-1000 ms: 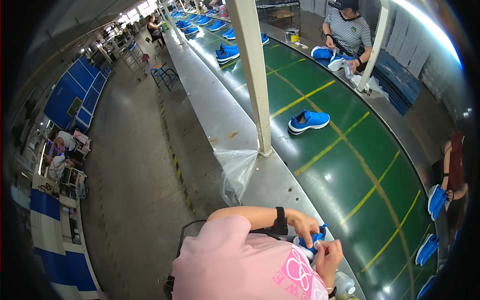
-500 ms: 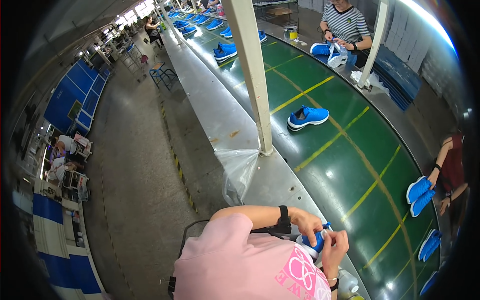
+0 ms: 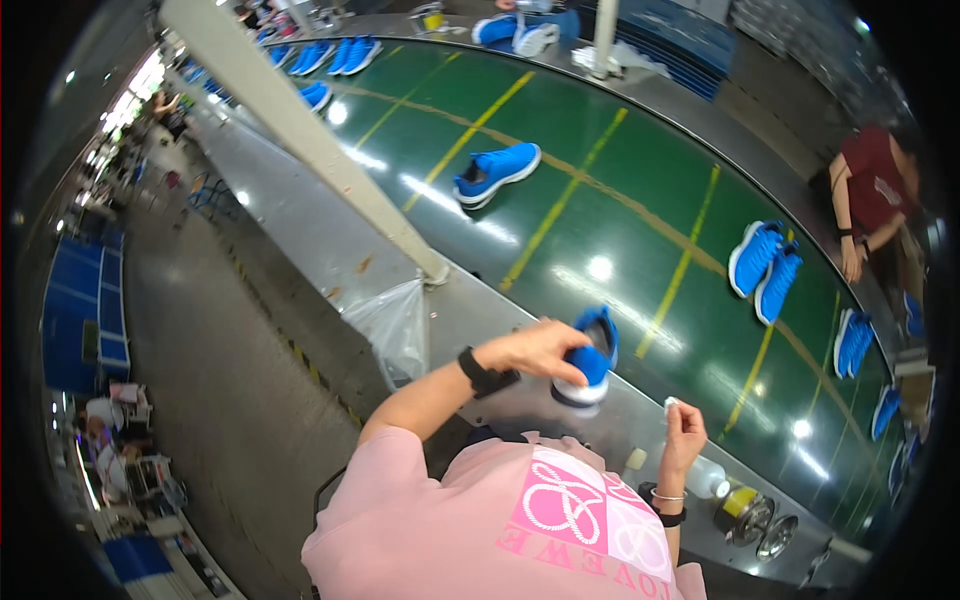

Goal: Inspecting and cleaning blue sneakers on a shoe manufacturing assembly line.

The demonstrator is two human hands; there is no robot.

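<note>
At the belt's near edge, by the plastic bag, the shoe now stands heel-down on the metal rim; a second ago both hands held it together. Left hand grips its heel, fingers wrapped. Right hand has come away, pinching a small white wad.

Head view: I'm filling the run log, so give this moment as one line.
left hand: grips blue shoe at belt edge | right hand: pinches small white piece
</note>
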